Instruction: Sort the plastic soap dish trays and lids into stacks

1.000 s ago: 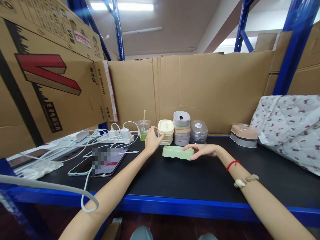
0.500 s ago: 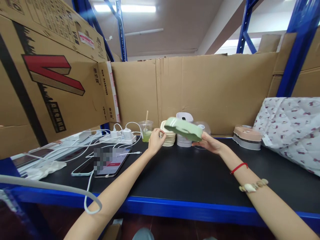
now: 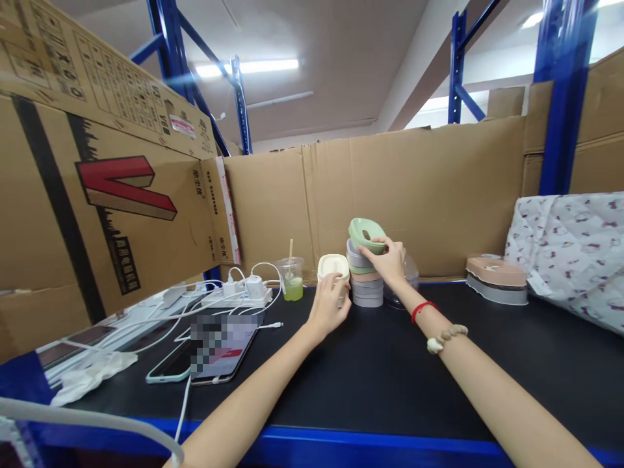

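Observation:
My right hand (image 3: 387,257) pinches the rim of a pale green plastic cover (image 3: 363,233), rounded with a slot in its middle. That cover is tilted over the top of a tall stack of lavender, green, peach and grey plastic pieces (image 3: 368,289); whether it rests on them I cannot tell. To the left stands a stack of cream plastic pieces (image 3: 333,264). My left hand (image 3: 329,305) has its fingers curled round the front of the cream stack, hiding much of it.
Left of the stacks are a clear cup (image 3: 293,286) of green drink, a power strip (image 3: 234,299) with cables, and phones (image 3: 227,357). A clear plastic dome (image 3: 409,273) sits behind my right wrist. Peach and grey pieces (image 3: 497,273) lie near a quilted cloth (image 3: 575,253). Cardboard (image 3: 439,195) walls the back.
My right hand has brought the green cover over the multicoloured stack, which shows more pieces than before. My left hand has shifted right and down onto the cream stack. The camera view has tilted up.

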A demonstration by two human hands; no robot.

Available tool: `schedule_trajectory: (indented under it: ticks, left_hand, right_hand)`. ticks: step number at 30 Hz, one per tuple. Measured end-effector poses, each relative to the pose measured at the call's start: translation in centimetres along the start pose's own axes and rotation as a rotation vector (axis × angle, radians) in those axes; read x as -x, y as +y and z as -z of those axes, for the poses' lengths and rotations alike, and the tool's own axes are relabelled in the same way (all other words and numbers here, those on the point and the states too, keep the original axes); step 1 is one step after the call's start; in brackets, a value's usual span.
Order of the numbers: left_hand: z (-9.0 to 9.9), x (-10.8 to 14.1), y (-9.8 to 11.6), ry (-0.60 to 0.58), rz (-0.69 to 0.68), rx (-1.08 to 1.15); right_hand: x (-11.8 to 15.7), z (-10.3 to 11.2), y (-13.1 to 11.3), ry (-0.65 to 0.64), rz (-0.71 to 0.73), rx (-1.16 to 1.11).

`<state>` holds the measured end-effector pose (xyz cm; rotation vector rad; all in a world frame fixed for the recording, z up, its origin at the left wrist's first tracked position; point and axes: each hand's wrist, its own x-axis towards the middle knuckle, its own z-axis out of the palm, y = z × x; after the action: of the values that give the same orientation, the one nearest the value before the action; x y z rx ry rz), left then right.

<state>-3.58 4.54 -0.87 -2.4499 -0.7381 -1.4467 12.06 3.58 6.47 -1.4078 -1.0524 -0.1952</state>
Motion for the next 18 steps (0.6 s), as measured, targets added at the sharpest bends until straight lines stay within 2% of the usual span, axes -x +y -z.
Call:
schedule_trajectory:
  ticks: [3, 5, 14, 18]
  left_hand:
    - [-0.5, 0.3, 0.9, -0.076, -0.189, 0.039]
    - [-0.9, 0.4, 1.4, -0.125, -0.231, 0.06]
    - [-1.6, 1.0, 2.0, -0.226, -0.142, 0.155]
    - [-1.5, 1.0, 2.1, -0.242, -0.137, 0.17]
  right_hand:
    - [0.0, -0.6, 0.5, -0.056, 0.07, 0.088]
    - [0.1, -0.8, 0.8, -0.052, 0.11, 0.134]
    - [0.0, -1.0, 1.7, -0.07, 0.128, 0.245]
    - [0.0, -0.6, 2.7, -0.005, 0.156, 0.197]
